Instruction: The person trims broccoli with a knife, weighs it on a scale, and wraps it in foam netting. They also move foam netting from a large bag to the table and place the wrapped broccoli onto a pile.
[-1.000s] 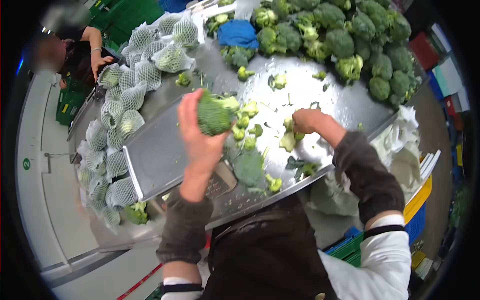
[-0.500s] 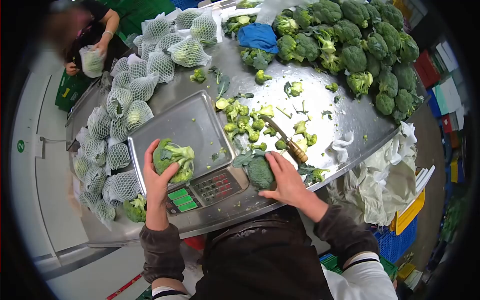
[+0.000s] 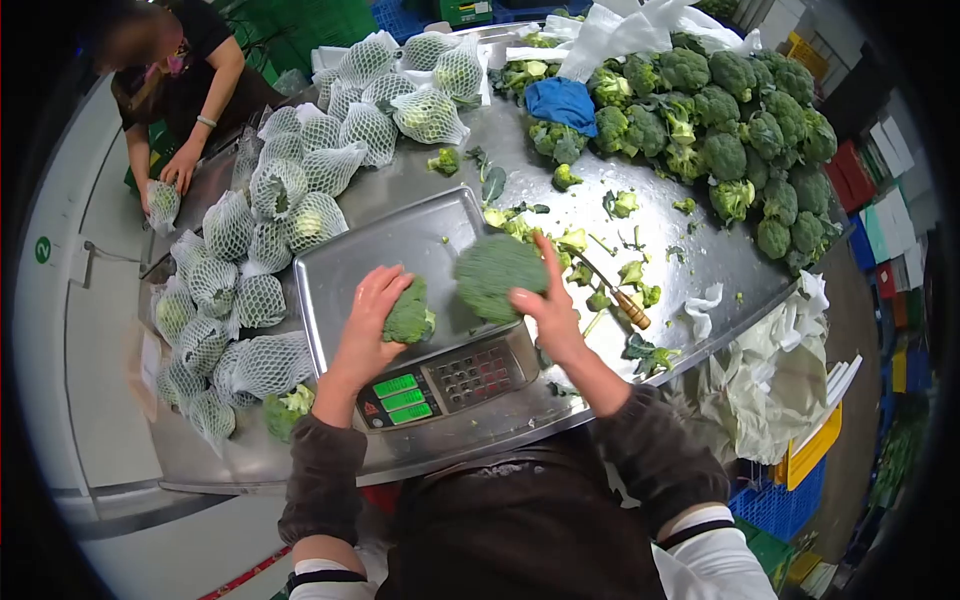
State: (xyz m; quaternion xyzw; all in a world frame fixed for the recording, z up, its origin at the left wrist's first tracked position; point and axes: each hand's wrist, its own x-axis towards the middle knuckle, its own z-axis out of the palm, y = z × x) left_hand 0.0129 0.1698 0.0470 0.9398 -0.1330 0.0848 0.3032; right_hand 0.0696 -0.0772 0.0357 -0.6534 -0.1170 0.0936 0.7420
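Grey steel table [image 3: 510, 150] with a glinting top, in a room with a pale wall [image 3: 65, 340].
At the near edge is a dark brown apron [image 3: 510, 530]. Above the rectangular silver scale pan [image 3: 375, 250], the left hand [image 3: 362, 325] grips a small green broccoli head [image 3: 408, 313] and the right hand [image 3: 557, 320] grips a larger, rounded broccoli head [image 3: 498, 278], slightly blurred. Lit green displays [image 3: 404, 399] and a dark keypad [image 3: 475, 378] front the scale. To the right, a wooden-handled knife [image 3: 630, 308] lies among pale green trimmings [image 3: 622, 205]. White-netted broccoli heads [image 3: 335, 168] crowd the left side; bare broccoli heads [image 3: 735, 155] are heaped far right, beside a crumpled blue cloth [image 3: 560, 105]. At far left a person [image 3: 215, 75] in dark clothes touches a netted head [image 3: 162, 205], near green plastic crates [image 3: 315, 35]; brownish floor [image 3: 855, 325] shows on the right.
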